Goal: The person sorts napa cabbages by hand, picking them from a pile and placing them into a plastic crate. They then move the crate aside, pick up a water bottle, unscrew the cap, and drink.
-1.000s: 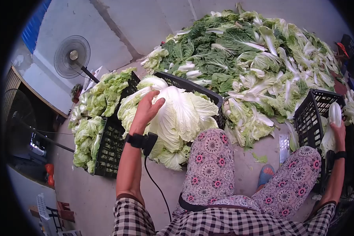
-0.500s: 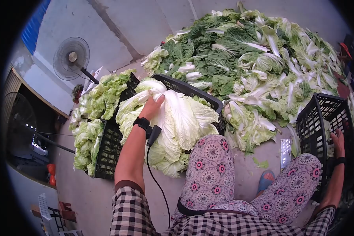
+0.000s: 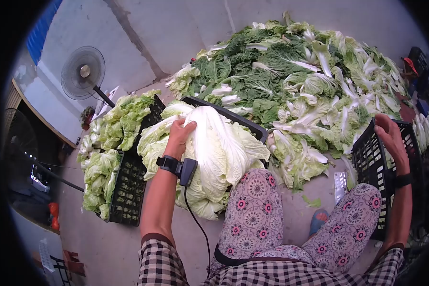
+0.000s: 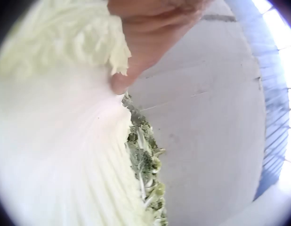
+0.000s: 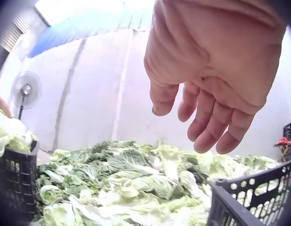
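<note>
left hand [image 3: 177, 138] pinches a pale cabbage leaf [image 3: 207, 138]; right hand [image 3: 392, 140] hangs loose-fingered above a black crate [image 5: 230, 200]. palm [image 5: 206, 56] seen from right wrist only; patterned trousers [image 3: 257, 209] from head only.

Head view softly lit, all 3 views bowed and darkened at corners, 2 wrist views hazed by edge glare, nearest cabbage leaf [image 4: 65, 146] blurred

Head looks down; 2 wrist views, close, face wall [image 5: 98, 84]; all share held cabbage [image 3: 212, 148].
</note>
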A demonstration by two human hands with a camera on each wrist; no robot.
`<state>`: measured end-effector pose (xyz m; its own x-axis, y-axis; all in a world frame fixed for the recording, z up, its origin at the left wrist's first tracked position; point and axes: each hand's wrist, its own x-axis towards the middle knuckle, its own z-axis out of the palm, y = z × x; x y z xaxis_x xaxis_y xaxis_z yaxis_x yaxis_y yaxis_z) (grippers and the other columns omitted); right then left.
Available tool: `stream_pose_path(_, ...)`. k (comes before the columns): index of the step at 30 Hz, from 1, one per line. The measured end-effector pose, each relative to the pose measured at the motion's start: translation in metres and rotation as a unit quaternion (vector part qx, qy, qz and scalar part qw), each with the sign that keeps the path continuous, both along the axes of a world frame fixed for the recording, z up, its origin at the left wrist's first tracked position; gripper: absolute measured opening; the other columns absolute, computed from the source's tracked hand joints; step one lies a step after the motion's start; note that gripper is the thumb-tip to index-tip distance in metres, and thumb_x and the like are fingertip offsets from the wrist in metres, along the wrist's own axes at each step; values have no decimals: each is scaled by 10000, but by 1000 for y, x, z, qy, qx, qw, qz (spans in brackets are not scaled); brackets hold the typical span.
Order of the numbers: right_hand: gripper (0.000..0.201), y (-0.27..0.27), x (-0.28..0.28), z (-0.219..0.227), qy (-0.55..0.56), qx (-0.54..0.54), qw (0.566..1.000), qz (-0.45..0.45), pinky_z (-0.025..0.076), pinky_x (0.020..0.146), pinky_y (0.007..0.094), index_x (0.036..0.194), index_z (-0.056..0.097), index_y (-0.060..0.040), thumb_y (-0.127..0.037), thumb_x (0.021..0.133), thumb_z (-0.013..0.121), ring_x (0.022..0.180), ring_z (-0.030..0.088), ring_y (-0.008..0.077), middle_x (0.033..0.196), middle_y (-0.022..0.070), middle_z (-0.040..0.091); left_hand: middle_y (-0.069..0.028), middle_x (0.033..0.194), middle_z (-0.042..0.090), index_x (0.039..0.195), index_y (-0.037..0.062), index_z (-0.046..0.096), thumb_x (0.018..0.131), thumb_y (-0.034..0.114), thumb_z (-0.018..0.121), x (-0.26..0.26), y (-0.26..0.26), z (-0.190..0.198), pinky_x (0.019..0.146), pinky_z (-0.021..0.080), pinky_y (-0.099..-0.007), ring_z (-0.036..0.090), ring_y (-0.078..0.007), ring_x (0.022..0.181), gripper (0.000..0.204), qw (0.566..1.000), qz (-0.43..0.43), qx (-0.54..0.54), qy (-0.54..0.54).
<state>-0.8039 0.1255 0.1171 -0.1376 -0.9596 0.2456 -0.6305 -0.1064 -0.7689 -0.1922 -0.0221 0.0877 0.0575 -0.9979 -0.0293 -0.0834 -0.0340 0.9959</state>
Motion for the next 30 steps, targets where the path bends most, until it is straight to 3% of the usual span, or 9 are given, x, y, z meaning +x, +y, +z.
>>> stream_pose_path(8,806,-9,119,81,104,-63,990,71,325,1036,402,1349,337,5,-354,718,686,1235,428,306,1291,232,464,-137,1039,588,1159,1,395,755,49,695,-47,82,64,795,497,-295,592,-182,920,505,966,15,-248,66)
stream_pose_path(11,1112,-29,154,92,104,-87,979,152,205,1104,434,1417,176,-1,-482,579,725,1338,249,355,1428,266,244,-138,1077,566,1176,8,392,750,75,718,-83,119,98,846,479,-308,564,-190,991,541,940,-25,-335,54)
stream_pose_path(14,1230,-41,208,92,-38,-60,945,318,191,1110,443,1424,125,-14,-565,531,765,1351,198,361,1441,258,203,-134,1102,557,1200,19,405,732,114,750,-133,142,112,882,462,-334,545,-215,1037,589,906,-69,-414,49)
stream_pose_path(15,1219,-39,234,92,-176,-61,882,433,224,1099,433,1406,171,-13,-495,498,827,1324,255,342,1407,227,274,-133,1109,556,1208,23,412,724,127,761,-144,145,113,892,457,-344,539,-225,1051,605,892,-83,-441,48)
stream_pose_path(17,1108,-35,244,82,-280,-110,887,349,349,1023,393,1354,291,-22,-371,481,878,1200,424,269,1282,150,440,-125,1182,525,1222,34,441,692,166,790,-149,135,104,932,428,-366,514,-246,1099,648,834,-114,-533,-80)
stream_pose_path(18,1075,-26,238,89,-286,-98,897,323,377,998,378,1342,318,-25,-342,483,883,1166,457,251,1249,133,474,-130,1251,481,1226,24,459,641,224,819,-146,135,106,988,373,-389,471,-254,1160,716,862,-93,-482,-125)
stream_pose_path(19,1042,-20,233,93,-292,-85,905,296,405,972,364,1329,346,-28,-312,486,888,1133,490,234,1217,116,507,-138,1296,448,1306,12,377,573,308,843,-140,128,111,1020,333,-392,427,-263,1206,918,813,-54,-513,-270)
stream_pose_path(24,948,-3,223,81,-133,-169,948,235,430,937,347,1297,382,-20,-294,526,860,1085,532,243,1145,151,551,-108,1264,463,1380,6,248,539,320,838,-169,126,72,996,354,-338,444,-213,1167,1074,954,-223,-201,4)
stream_pose_path(30,1186,1,194,82,-153,-98,927,328,331,1020,372,1398,222,-52,-410,478,878,1182,440,267,1264,154,457,-68,1087,558,1219,-4,428,590,352,831,-186,147,64,861,450,-311,541,-157,990,827,952,-170,-182,176)
